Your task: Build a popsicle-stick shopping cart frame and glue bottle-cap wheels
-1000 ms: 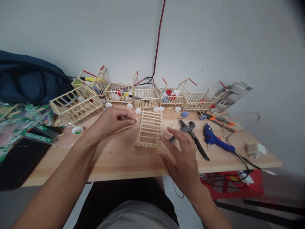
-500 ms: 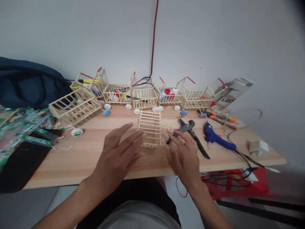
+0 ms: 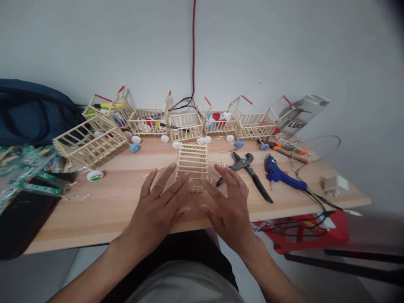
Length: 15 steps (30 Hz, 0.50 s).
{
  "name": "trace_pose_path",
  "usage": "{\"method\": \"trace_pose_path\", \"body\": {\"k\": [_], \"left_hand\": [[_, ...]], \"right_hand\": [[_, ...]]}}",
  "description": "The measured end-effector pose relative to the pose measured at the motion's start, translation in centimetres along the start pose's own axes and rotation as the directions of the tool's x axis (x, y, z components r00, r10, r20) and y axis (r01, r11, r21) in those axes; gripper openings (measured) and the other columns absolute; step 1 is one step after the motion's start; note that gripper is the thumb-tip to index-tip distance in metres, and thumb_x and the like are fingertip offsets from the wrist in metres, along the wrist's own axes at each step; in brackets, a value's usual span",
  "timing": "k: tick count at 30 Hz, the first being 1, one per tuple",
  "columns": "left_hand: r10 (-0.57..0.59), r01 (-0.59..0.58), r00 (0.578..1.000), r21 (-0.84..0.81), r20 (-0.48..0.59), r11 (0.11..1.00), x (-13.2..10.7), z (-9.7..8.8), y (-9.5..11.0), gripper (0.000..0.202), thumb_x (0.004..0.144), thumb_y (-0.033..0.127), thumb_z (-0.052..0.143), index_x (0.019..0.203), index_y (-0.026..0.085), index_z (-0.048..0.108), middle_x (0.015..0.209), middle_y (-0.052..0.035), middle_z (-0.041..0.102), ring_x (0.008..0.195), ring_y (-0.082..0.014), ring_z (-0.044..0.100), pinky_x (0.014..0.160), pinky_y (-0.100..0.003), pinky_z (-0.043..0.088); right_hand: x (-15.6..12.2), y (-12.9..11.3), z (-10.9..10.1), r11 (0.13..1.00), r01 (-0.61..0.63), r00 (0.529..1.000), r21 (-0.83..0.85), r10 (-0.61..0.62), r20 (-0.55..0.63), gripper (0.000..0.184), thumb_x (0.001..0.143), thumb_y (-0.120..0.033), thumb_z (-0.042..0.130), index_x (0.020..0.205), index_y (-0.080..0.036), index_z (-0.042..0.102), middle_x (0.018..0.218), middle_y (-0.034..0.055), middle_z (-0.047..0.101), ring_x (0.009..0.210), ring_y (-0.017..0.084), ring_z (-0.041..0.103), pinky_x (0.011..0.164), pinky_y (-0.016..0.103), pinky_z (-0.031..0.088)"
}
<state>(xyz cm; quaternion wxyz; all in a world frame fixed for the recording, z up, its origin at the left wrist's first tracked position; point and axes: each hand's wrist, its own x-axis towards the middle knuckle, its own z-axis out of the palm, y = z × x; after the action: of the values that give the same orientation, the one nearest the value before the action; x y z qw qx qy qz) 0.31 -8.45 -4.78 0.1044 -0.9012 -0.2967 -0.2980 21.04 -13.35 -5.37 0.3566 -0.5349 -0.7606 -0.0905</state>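
A small cage-like frame of thin wooden sticks stands on the wooden table in front of me. My left hand lies open with fingers spread, its fingertips at the frame's near left corner. My right hand is open too, fingers stretched toward the frame's near right corner. Neither hand holds anything. A loose wooden stick lies just left of the frame.
A row of stick-built carts with bottle caps lines the wall. Black pliers, a blue glue gun and orange-handled tools lie right. A larger stick cage, packets and a dark bag sit left.
My left hand let go of the loose stick, opened and came down beside the frame. My right hand slid left toward the frame. The view has tilted slightly.
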Motion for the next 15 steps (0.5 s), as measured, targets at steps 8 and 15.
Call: {"method": "trace_pose_path", "body": {"k": [8, 15], "left_hand": [[-0.011, 0.011, 1.000, -0.019, 0.001, 1.000, 0.04, 0.27, -0.04, 0.045, 0.093, 0.025, 0.055, 0.137, 0.021, 0.050, 0.139, -0.0060, 0.058, 0.146, -0.0290, 0.026, 0.120, -0.053, 0.016], [-0.020, 0.019, 1.000, -0.019, -0.012, 1.000, -0.02, 0.31, -0.09, 0.044, 0.092, 0.024, 0.056, 0.136, 0.024, 0.051, 0.135, -0.0062, 0.061, 0.145, -0.0282, 0.028, 0.120, -0.053, 0.018]], "right_hand": [[-0.27, -0.12, 0.30, 1.000, -0.011, 1.000, -0.005, 0.011, 0.020, 0.042, 0.093, -0.037, 0.051, 0.132, -0.020, 0.055, 0.151, 0.0153, 0.033, 0.141, 0.035, 0.026, 0.110, 0.057, 0.029], [-0.15, -0.08, 0.30, 1.000, -0.004, 1.000, -0.018, 0.004, 0.019, 0.043, 0.092, -0.035, 0.054, 0.133, -0.020, 0.053, 0.150, 0.0154, 0.035, 0.140, 0.035, 0.028, 0.109, 0.058, 0.031]]}}
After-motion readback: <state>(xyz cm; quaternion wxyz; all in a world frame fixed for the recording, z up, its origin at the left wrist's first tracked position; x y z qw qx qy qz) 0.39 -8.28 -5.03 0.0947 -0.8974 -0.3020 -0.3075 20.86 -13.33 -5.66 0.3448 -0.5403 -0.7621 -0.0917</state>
